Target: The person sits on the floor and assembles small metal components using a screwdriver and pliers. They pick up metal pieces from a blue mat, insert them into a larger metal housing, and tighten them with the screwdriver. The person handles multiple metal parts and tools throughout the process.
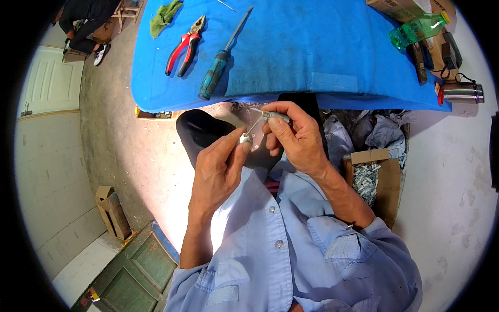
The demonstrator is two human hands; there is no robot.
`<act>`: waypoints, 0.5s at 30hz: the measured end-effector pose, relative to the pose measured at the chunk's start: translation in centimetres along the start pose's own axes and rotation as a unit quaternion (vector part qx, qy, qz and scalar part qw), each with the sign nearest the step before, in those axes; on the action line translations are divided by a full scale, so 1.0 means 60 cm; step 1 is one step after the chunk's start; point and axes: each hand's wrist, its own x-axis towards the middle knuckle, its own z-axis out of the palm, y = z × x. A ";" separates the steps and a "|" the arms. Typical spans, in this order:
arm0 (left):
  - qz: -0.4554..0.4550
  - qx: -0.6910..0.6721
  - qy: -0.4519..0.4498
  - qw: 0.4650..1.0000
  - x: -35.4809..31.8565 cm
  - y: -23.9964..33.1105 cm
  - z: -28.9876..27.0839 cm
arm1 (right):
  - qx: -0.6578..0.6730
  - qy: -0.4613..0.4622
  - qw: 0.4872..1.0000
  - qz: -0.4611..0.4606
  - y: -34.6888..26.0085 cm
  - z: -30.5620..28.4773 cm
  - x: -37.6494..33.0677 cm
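An open brown cardboard box [378, 174] stands just right of the right hand [296, 138], filled with what look like small grey metal scraps. Far up and right of that hand, a flat brown carton [396, 8] lies at the table's far corner, a pale label on its top. Well below and left of the left hand [215, 174], a small open brown box [112, 210] sits on the floor.

Bright daylight, sharp centre, glare on the shirt, fisheye-bent dark rim.
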 end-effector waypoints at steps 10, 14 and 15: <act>-0.024 0.014 -0.010 1.000 0.003 0.008 0.001 | -0.135 0.047 0.988 -0.067 -0.004 0.011 0.000; -0.052 -0.009 -0.029 0.998 0.004 0.008 0.005 | -0.201 0.062 0.970 -0.125 -0.001 0.013 0.004; -0.062 -0.011 -0.039 0.997 0.004 0.009 0.004 | -0.207 0.062 0.968 -0.125 -0.001 0.012 0.004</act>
